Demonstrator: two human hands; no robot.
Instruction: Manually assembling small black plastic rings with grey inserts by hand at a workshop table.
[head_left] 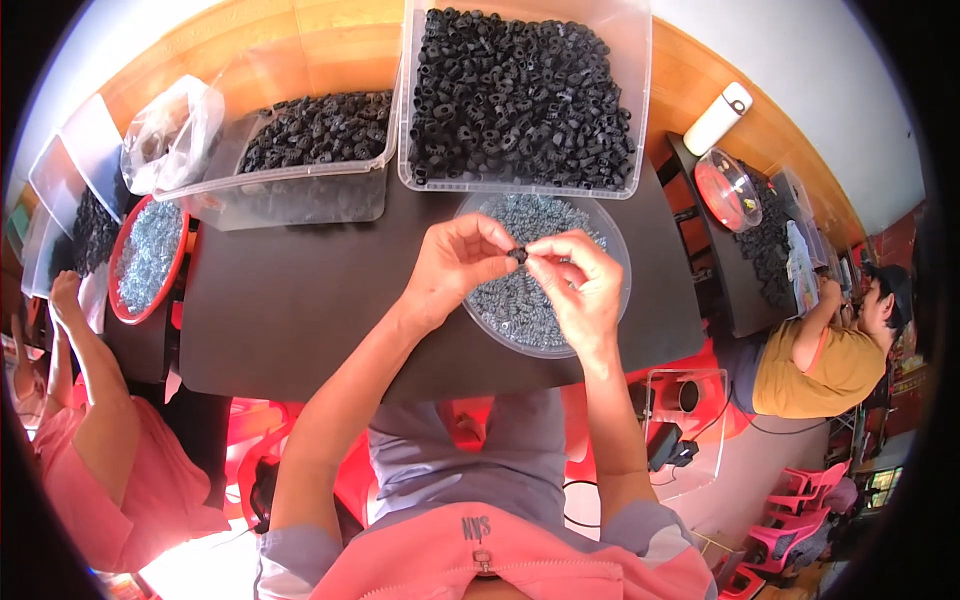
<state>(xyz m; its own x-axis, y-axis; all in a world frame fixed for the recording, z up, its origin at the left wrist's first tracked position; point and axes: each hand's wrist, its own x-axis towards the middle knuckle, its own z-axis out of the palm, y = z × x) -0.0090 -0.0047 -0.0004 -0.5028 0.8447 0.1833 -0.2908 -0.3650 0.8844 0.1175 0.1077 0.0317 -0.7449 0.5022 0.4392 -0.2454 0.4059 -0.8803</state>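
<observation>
Between the fingertips of both hands is a small black plastic part [517, 255]. My left hand [463, 262] pinches it from the left, thumb against forefinger. From the other side my right hand [575, 275] grips the same part, its other fingers curled. Both hands hover over a round clear tub [622, 270] filled with small grey coil-like pieces, which look like metal springs [515, 310]. Beyond it stands a big clear bin [643, 110] heaped with black plastic parts [520, 100]. The fingers hide the part's exact shape.
Left of the big bin, another clear bin [300, 205] holds black parts, with a plastic bag [170, 135] beside it. A red basin [183, 225] of shiny pieces stands further left. Co-workers sit at both sides, one in a mustard shirt [815, 370]. A white bottle [715, 120] stands at right.
</observation>
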